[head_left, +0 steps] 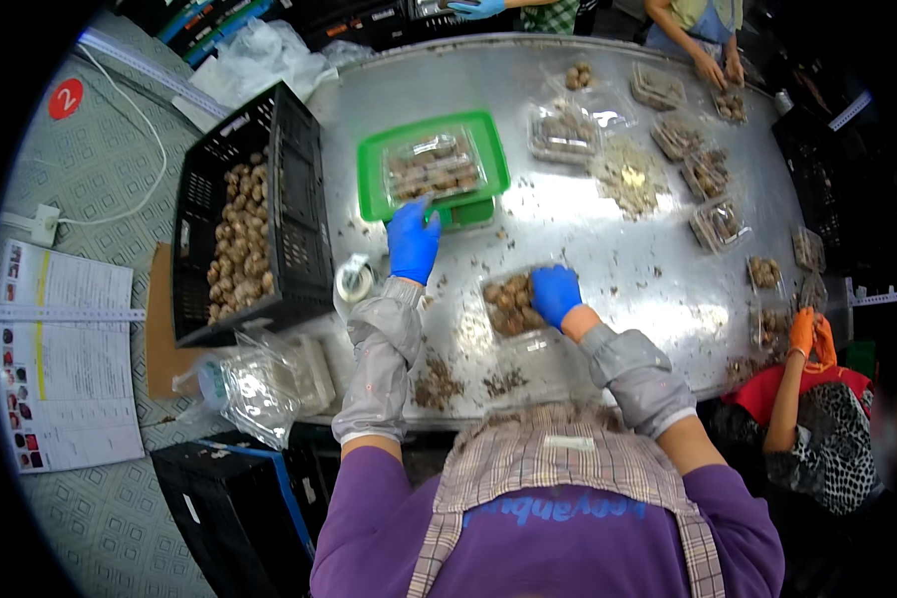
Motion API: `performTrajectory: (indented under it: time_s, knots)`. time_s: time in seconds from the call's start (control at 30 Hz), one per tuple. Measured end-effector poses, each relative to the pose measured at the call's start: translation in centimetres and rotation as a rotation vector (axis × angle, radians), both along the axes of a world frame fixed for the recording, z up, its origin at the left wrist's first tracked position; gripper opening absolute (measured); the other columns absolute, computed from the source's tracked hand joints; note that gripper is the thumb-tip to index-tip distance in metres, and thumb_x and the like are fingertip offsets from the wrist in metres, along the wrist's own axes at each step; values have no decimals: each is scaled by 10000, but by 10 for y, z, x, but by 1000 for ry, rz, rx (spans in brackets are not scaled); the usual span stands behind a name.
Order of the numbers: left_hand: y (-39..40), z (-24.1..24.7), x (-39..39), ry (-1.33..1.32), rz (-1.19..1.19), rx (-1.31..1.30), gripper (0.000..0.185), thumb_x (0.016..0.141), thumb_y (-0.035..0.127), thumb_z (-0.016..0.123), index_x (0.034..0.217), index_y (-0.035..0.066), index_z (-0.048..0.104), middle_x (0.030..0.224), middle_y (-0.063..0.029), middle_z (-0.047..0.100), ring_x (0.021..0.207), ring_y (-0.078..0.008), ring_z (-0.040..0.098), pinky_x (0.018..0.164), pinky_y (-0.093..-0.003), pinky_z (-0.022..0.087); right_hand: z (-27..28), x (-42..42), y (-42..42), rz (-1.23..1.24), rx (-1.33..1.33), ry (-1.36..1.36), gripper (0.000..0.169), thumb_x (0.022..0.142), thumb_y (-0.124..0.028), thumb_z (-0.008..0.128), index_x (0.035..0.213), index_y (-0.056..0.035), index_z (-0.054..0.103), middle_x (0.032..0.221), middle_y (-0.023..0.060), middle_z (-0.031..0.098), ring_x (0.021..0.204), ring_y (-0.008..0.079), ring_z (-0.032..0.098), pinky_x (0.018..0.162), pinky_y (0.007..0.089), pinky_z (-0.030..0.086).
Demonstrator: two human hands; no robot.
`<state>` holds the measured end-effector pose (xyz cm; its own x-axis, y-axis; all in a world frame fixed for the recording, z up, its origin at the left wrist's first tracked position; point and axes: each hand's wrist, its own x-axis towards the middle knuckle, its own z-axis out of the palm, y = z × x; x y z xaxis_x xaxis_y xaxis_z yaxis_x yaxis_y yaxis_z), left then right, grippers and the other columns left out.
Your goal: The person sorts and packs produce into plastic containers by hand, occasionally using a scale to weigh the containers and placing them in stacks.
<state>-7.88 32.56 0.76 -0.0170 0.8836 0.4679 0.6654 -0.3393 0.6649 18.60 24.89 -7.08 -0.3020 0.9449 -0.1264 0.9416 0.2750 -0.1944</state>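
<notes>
My left hand point(413, 243), in a blue glove, reaches to the near edge of a green tray point(370, 179), its thumb apart from the fingers. On that tray, which looks like the pan of a weighing scale, lies a closed clear plastic clamshell box point(433, 166) full of brown tubers. My fingertips are close to this box; whether they touch it is unclear. My right hand point(555, 293), also gloved in blue, is at the right side of an open clamshell box point(510, 305) holding round brown tubers. Its fingertips are bent and partly hidden, so its grip is unclear.
A black crate point(295, 202) of tubers stands left, beside a tape roll point(354, 284). Plastic packaging point(265, 381) lies at the near left corner. Filled boxes point(564, 134) and soil crumbs point(437, 385) are on the metal table point(613, 261). Co-workers' hands point(811, 333) work right and beyond.
</notes>
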Motion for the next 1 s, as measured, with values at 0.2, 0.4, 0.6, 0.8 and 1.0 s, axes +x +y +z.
performTrajectory:
  time_s: [0.2,0.4,0.6,0.8,1.0]
  knots:
    - [82,36,-24,-169,97,97,308,838,81,601,1143,52,629,1005,-157,651,882,-282,637,781,-344,501,19,9,3,70,3,49,289,642,-179,727,895,-75,633,926,149,624,862,321,605,748,437,476]
    - [133,-7,-58,222,-143,-206,438,772,131,664,1204,81,614,1031,-180,635,902,-304,632,814,-349,500,34,8,-3,41,-14,186,229,680,-142,688,885,-71,614,910,127,629,853,308,611,735,430,473]
    - [139,25,-45,549,-213,-395,520,716,260,738,1183,62,622,1048,-187,637,902,-309,637,793,-350,508,35,26,-7,77,-45,30,213,680,-113,645,888,-77,619,888,134,635,850,306,618,708,424,482]
    - [154,29,-44,357,-183,-688,562,714,441,738,1095,36,661,1042,-158,670,898,-282,655,802,-361,513,29,17,13,135,-102,-140,130,708,-137,634,823,-105,687,908,142,669,834,290,664,722,412,496]
    - [178,31,-35,349,-173,-300,435,779,293,662,1171,105,639,1058,-171,654,962,-336,629,862,-385,492,44,27,18,205,-273,-84,223,687,-209,652,883,-110,691,936,158,653,865,328,644,767,430,503]
